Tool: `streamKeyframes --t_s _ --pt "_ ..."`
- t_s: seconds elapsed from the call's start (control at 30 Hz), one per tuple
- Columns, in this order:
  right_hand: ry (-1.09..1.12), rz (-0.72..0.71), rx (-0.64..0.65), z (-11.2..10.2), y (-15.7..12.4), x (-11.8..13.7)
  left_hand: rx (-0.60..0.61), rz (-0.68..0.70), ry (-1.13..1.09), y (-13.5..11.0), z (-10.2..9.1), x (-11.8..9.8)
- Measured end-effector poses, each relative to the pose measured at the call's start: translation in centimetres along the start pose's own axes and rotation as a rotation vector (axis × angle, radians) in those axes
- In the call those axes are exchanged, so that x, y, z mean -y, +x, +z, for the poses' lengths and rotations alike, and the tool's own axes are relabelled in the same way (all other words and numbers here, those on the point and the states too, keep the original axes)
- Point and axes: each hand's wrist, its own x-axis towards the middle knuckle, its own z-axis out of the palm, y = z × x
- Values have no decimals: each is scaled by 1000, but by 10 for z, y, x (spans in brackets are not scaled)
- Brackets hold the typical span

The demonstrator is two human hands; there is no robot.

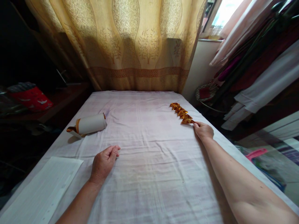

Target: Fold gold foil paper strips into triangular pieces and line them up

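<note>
On the pale bedsheet point(144, 140), a row of shiny folded gold foil pieces point(177, 109) lies at the right, several of them overlapping in a slanting line. My right hand point(204, 130) pinches the pointed end of the nearest folded gold foil piece point(187, 119), which touches or nearly touches the row. Closer to me and left of the middle, my left hand point(104, 163) rests with its fingers curled and nothing visible in them. Beyond it lies a roll of paper point(91, 123), white outside with gold foil showing at its ends.
A sheet of white paper point(44, 189) lies at the front left. Left of the bed, a red patterned container point(34, 99) stands on a dark table point(67, 96). A gold curtain point(137, 46) hangs behind. Hanging clothes point(263, 81) and a pink-handled item point(256, 153) are at the right.
</note>
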Motion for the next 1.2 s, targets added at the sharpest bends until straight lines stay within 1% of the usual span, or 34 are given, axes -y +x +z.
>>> streamKeyframes --t_s 0.17,0.27,0.43,0.73,0.87,0.97,1.07,1.13,1.2 --pt "-41 -2 28 6 16 1 1 9 15 0 0 0" --pt "-48 0 20 10 23 1 3 4 20 0 -1 -1" --pt "-32 5 -27 18 21 0 -8 18 41 0 -1 -1" --pt "48 -11 -79 19 -10 3 -4 38 68 1 0 -1" --pt "95 -39 -87 20 -33 8 -68 116 137 2 3 3" --pt "126 -79 -102 22 -53 13 -125 161 178 7 3 7" --pt "159 -139 -115 24 -72 16 -185 196 236 23 -8 10" --pt "183 -179 -123 25 -79 16 -232 213 286 41 -23 14" --pt "203 -198 -133 26 -83 16 -275 220 352 63 -43 19"
